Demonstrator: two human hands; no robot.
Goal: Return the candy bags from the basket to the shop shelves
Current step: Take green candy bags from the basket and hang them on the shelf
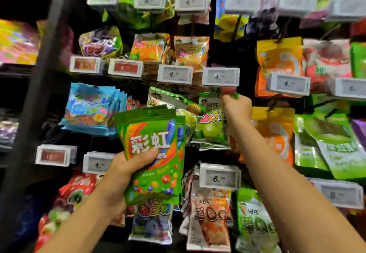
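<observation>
Glossy green candy bags [152,153] in left hand [126,165].

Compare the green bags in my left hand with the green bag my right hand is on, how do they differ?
The rainbow-striped bags, a stack, are held clear of the display by the left hand; the apple bag is single, and the right hand pinches its top at the hook. Both are green.

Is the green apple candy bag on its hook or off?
Cannot tell: the right hand pinches the green apple bag at its top, hiding the hook.
</observation>
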